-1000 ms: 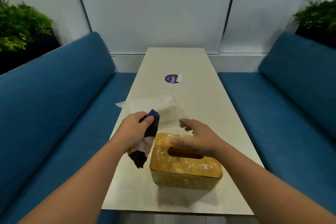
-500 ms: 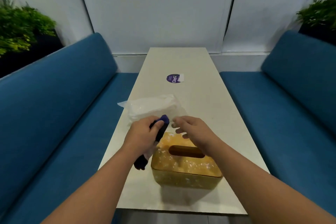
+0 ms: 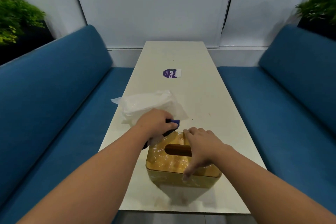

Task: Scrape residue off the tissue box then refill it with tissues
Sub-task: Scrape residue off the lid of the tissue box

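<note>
Now tissue box (image 3: pixel 181 165) long axis crosswise, slot up — right hand (image 3: pixel 200 145) flat on lid, left hand (image 3: pixel 156 123) gripping scraper (image 3: pixel 172 123).

Tissue pack (image 3: pixel 149 104) lies behind tissue box (image 3: pixel 181 162) on table (image 3: pixel 200 100).

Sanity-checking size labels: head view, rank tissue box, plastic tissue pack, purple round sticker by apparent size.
1. Tissue box, though it is nearer the camera.
2. Plastic tissue pack, close to the box and partly hidden by the left hand.
3. Purple round sticker, clearly smallest.

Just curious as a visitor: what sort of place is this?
Probably a café or canteen booth: two blue upholstered benches face each other across a long pale table bearing a round purple sticker, with potted plants behind.
</note>
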